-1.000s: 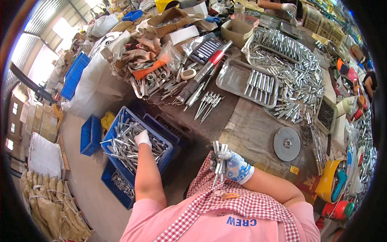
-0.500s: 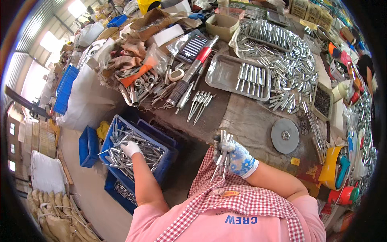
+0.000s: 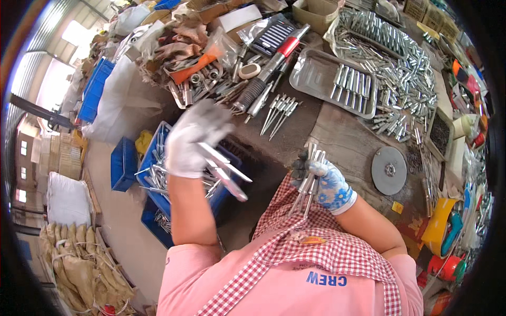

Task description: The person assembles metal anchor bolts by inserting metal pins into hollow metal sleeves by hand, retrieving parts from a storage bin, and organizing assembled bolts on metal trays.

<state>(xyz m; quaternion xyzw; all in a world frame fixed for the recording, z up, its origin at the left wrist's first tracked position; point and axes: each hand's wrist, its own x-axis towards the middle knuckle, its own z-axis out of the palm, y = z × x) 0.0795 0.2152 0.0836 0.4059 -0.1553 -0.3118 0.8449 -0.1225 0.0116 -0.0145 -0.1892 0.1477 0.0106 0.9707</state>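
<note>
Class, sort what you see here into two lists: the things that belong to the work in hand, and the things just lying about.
In the work:
left hand, gloved white, lifting metal pins
right hand gripping a bundle of pins
blue crate of pins below the left hand

Lying about:
steel tray
grey disc
tape roll
cardboard box

Packages at the far edge of the workbench

A brown cardboard box (image 3: 315,13), open on top, stands at the bench's far edge. Left of it lies a clear plastic bag (image 3: 270,35) holding a dark, striped tool set, and a flat white carton (image 3: 240,18) rests on the rag pile beside it.
</note>
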